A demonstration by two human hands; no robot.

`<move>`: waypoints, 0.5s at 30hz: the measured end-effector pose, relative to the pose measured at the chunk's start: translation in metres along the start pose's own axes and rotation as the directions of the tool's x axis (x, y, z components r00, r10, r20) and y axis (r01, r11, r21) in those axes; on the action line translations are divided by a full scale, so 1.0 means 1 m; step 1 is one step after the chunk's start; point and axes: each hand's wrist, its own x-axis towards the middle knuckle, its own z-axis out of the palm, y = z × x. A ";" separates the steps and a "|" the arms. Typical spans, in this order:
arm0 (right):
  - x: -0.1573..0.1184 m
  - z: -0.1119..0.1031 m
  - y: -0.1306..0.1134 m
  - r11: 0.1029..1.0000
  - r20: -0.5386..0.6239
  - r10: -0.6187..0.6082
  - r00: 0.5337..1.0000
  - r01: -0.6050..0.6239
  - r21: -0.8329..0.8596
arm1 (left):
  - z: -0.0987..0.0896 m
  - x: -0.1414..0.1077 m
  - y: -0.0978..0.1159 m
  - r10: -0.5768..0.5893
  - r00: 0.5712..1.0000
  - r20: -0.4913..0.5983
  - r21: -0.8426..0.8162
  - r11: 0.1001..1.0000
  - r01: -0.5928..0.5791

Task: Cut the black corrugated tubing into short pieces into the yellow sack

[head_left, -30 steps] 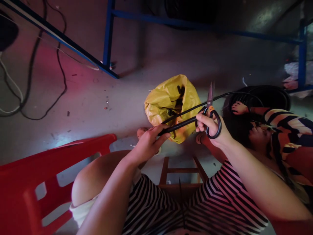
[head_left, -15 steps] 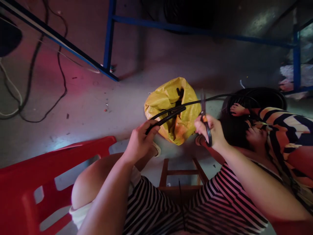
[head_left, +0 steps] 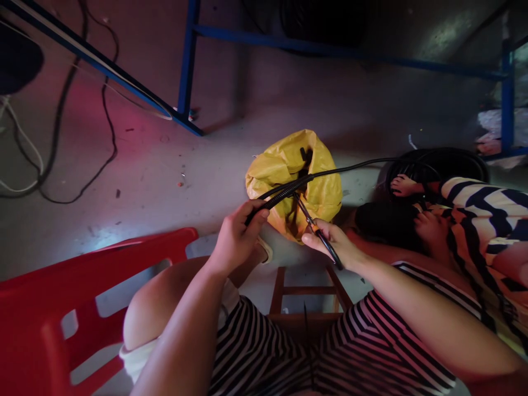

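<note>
My left hand (head_left: 241, 234) is closed around black corrugated tubing (head_left: 284, 192), whose strands lie side by side over the mouth of a yellow bag (head_left: 272, 159). One strand runs off to the right toward a black coil (head_left: 457, 157). In my right hand (head_left: 332, 242) is a pair of scissors (head_left: 309, 217) with dark handles and an orange part near the pivot. The blades point up and left, their tips close to the tubing above the bag; whether they touch it I cannot tell. Dark short pieces show inside the bag.
A person in a striped top crouches at the right, one hand (head_left: 406, 185) on the coil. A red plastic chair (head_left: 124, 258) stands at the left, a wooden stool (head_left: 309, 290) between my legs. Blue metal frames (head_left: 187, 71) cross the back; loose cables (head_left: 111, 121) lie on the floor at left.
My right hand has moved left and down with the scissors, and their blades have swung from upright toward the tubing. My left hand stays in place on the tubing.
</note>
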 end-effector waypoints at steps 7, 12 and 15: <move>0.001 -0.004 -0.007 0.999 -0.006 0.001 1.000 0.000 0.034 | -0.001 -0.002 0.002 -0.018 0.999 0.046 -0.033 0.999 0.019; 0.002 -0.007 -0.013 1.000 0.011 -0.002 1.000 0.001 0.015 | -0.002 -0.004 0.005 -0.014 0.997 0.079 -0.042 0.999 0.017; 0.002 -0.010 -0.013 1.000 0.014 -0.007 1.000 0.007 0.011 | -0.002 -0.004 0.005 -0.017 0.995 0.098 -0.040 0.999 0.021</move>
